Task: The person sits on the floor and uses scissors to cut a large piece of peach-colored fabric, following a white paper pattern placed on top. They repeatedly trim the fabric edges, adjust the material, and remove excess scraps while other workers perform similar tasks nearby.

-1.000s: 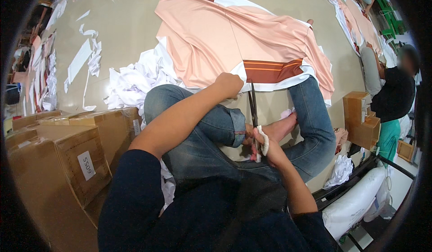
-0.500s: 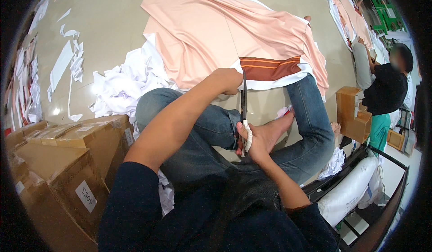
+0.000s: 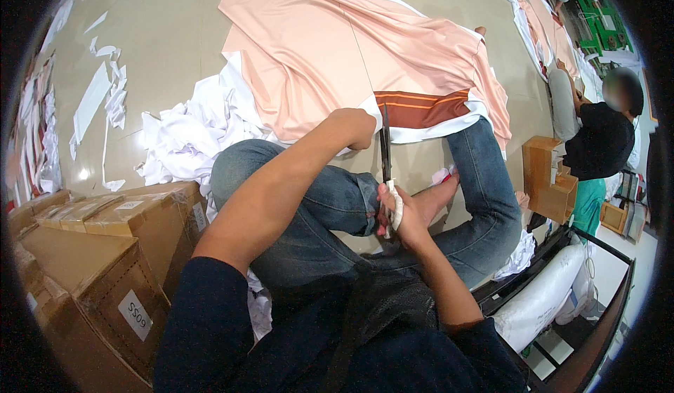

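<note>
A large peach fabric sheet (image 3: 309, 56) with white margins and a brown, orange-striped band lies spread on the floor beyond my legs. At its near edge, my left hand (image 3: 357, 128) is closed on the white margin, fingers mostly hidden under the fist. My right hand (image 3: 411, 217) grips a pair of long dark scissors (image 3: 386, 147) by handles wrapped in white cloth. The blades point away from me, slightly parted, just right of my left hand. Their tips overlap the left end of the brown band.
Crumpled white fabric (image 3: 189, 133) lies left of my knee, with white scraps (image 3: 95, 102) farther left. Taped cardboard boxes (image 3: 105, 267) stand at lower left. A cut-open carton (image 3: 547, 175), a seated person (image 3: 600, 140) and a black frame with a white roll (image 3: 540, 295) are at right.
My right hand has pushed the scissors a little forward and right, and the blades now show a narrow gap. My left hand stays nearly in place on the fabric edge.
</note>
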`<action>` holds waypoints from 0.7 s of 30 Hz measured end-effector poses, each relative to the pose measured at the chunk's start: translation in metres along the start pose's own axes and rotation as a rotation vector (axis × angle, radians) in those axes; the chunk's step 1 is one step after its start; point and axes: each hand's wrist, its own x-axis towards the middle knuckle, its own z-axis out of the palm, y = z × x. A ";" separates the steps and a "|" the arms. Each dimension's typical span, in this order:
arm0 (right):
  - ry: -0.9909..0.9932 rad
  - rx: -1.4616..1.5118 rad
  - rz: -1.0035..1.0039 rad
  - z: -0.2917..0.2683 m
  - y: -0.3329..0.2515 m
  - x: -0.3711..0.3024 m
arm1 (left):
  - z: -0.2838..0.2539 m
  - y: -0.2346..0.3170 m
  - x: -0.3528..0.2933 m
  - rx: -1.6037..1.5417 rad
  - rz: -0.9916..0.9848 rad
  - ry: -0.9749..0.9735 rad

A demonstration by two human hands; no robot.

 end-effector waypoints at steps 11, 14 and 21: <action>0.036 0.002 0.006 0.001 -0.012 0.012 | -0.002 -0.003 0.003 -0.002 0.038 -0.031; 0.015 -0.040 0.010 -0.004 -0.010 0.012 | -0.002 -0.004 0.003 0.007 0.026 -0.042; -0.065 -0.065 0.013 -0.035 -0.016 0.027 | -0.005 -0.003 -0.002 -0.011 -0.002 -0.028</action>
